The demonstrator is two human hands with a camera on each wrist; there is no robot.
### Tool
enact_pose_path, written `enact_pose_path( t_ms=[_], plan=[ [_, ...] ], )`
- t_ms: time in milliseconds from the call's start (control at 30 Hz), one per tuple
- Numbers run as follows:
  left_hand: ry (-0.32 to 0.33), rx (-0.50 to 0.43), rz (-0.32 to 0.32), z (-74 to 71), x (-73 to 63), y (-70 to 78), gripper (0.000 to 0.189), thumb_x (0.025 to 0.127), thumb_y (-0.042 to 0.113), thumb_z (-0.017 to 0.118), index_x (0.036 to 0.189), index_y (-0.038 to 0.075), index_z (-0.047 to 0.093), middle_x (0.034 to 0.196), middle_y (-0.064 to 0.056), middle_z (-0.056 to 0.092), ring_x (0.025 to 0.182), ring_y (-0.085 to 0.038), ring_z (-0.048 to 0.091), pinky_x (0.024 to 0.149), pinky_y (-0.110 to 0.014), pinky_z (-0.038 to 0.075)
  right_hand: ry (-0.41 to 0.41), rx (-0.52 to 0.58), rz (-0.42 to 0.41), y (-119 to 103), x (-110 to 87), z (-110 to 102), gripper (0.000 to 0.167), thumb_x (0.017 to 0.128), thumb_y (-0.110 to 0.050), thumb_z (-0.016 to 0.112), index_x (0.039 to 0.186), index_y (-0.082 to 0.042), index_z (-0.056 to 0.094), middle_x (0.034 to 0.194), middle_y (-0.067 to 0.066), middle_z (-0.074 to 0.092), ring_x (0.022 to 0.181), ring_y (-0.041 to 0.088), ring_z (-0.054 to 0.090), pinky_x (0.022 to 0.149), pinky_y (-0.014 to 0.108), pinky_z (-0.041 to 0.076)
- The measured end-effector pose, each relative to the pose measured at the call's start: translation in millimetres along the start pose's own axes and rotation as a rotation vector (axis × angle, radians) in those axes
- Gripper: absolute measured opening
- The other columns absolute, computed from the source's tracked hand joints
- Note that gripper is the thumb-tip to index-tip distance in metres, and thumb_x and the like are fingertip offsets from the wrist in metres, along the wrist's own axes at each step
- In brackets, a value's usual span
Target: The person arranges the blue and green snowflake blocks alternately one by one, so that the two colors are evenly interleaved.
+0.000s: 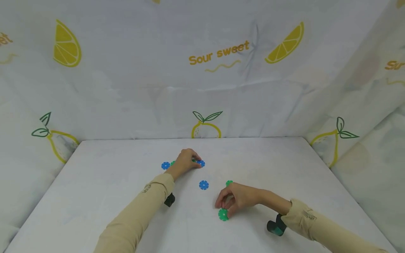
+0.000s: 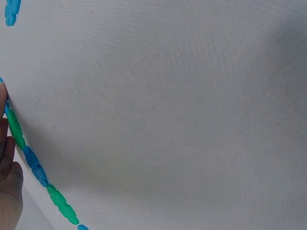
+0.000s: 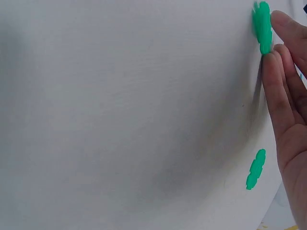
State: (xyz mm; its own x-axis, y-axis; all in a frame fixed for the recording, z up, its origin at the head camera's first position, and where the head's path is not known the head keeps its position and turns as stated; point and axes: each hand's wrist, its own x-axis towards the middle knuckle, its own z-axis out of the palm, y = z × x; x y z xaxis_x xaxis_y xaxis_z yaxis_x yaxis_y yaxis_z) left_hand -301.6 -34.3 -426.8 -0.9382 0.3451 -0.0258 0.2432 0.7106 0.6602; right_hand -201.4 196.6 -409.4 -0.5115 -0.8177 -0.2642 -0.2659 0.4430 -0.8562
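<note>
Head view: my left hand [image 1: 186, 161] pinches a blue disc [image 1: 202, 164], my right hand [image 1: 242, 196] a green disc [image 1: 223, 215] nearer me; left wrist: a green-and-blue row [image 2: 36, 166] runs beside my fingers [image 2: 7, 155]; right wrist: another green disc [image 3: 255, 169] lies apart.

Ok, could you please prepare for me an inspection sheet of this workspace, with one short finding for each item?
Surface: white table, looks flat.
Job's things: row of blue and green discs by the left hand; loose blue disc between the hands; partly hidden green disc just beyond the right hand.
Clutter: nothing seen.
Left hand: thumb and finger on the blue end disc, at the row's right end.
Right hand: pinches the nearest green disc.
Cables: nothing seen.
Surroundings: white cloth behind and at both sides, printed with lemons and "Sour sweet".
</note>
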Motion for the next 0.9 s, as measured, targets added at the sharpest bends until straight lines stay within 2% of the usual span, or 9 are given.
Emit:
enact_pose_path(
  t_ms=[200, 333, 633, 733, 900],
  plan=[
    [-0.001, 0.004, 0.000, -0.6, 0.0, 0.5, 0.022, 0.076, 0.012, 0.081, 0.096, 0.004, 0.074, 0.104, -0.010, 0.067, 0.105, -0.025, 0.059, 0.095, -0.037, 0.046, 0.048, -0.238, -0.097, 0, -10.1, 5, 0.030, 0.078, -0.013, 0.080, 0.107, -0.010, 0.072, 0.104, -0.005, 0.065, 0.087, 0.005, 0.059, 0.078, 0.023, 0.053],
    [-0.001, 0.003, 0.003, -1.4, -0.6, 0.8, 0.023, 0.076, 0.012, 0.081, 0.096, 0.004, 0.074, 0.104, -0.010, 0.067, 0.104, -0.025, 0.059, 0.095, -0.037, 0.046, 0.084, -0.320, -0.166, 7, -12.5, 5, 0.030, 0.079, -0.017, 0.079, 0.108, -0.009, 0.073, 0.102, -0.003, 0.065, 0.084, 0.005, 0.057, 0.074, 0.021, 0.053],
    [-0.002, 0.000, 0.005, -1.1, -0.9, 0.1, 0.023, 0.077, 0.012, 0.080, 0.097, 0.003, 0.074, 0.105, -0.010, 0.067, 0.106, -0.026, 0.058, 0.096, -0.037, 0.046, 0.157, -0.279, -0.195, 15, -11.4, 11, 0.032, 0.080, -0.023, 0.078, 0.108, -0.008, 0.073, 0.100, -0.002, 0.066, 0.079, 0.009, 0.056, 0.068, 0.020, 0.052],
    [0.003, 0.003, 0.014, -1.4, -1.7, -0.3, 0.023, 0.076, 0.012, 0.080, 0.097, 0.003, 0.074, 0.104, -0.010, 0.067, 0.105, -0.026, 0.058, 0.096, -0.038, 0.046, 0.180, -0.243, -0.195, 15, -12.4, 13, 0.034, 0.080, -0.023, 0.079, 0.109, -0.007, 0.072, 0.102, 0.000, 0.068, 0.081, 0.011, 0.058, 0.070, 0.022, 0.053],
    [0.008, 0.001, 0.036, 0.4, -0.3, -2.8, 0.023, 0.076, 0.012, 0.081, 0.095, 0.003, 0.074, 0.102, -0.010, 0.067, 0.103, -0.026, 0.059, 0.094, -0.038, 0.046, 0.188, -0.257, -0.169, 13, -13.4, 15, 0.032, 0.081, -0.022, 0.078, 0.109, -0.008, 0.072, 0.103, -0.001, 0.067, 0.085, 0.009, 0.057, 0.074, 0.022, 0.053]
  ],
)
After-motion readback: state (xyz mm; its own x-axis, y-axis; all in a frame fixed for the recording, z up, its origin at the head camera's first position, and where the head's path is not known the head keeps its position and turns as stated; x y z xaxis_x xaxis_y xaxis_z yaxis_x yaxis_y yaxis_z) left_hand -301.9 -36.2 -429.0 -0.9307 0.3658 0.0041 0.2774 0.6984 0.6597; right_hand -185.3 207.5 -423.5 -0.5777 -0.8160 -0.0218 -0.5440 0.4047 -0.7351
